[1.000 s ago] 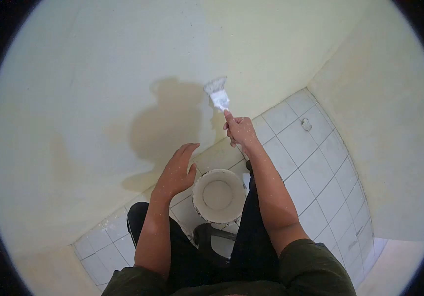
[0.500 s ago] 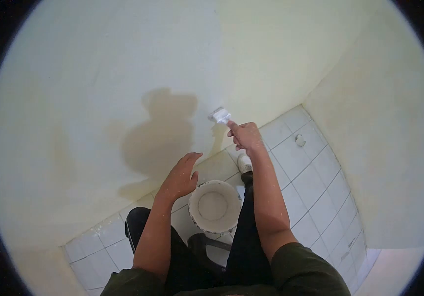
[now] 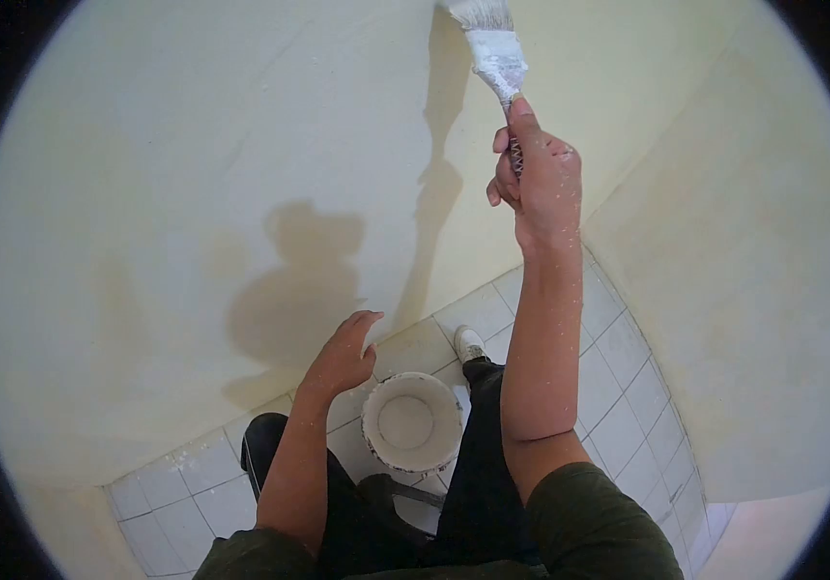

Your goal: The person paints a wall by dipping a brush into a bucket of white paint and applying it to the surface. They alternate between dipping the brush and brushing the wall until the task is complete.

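My right hand [image 3: 545, 179], flecked with white paint, grips the patterned handle of a paintbrush [image 3: 498, 53]. The brush points up and its bristles are at the wall [image 3: 357, 106], at the top edge of the view. White paint coats its ferrule. Lower down, my left hand [image 3: 343, 358] holds nothing; its fingers are stretched out and the thumb stands apart. It hovers near the wall, just above and left of a paint bucket [image 3: 413, 377], which has a smeared rim and pale paint inside.
White floor tiles [image 3: 618, 358] run along the foot of the wall, paint-spotted at the left. A second wall [image 3: 734, 251] meets it at the right corner. My shoe [image 3: 469, 342] and knees flank the bucket. A dark curved object [image 3: 405, 493] lies between my legs.
My right hand has swept the paintbrush up the wall, from near the floor to the top of the view. My left hand stays nearly where it was.
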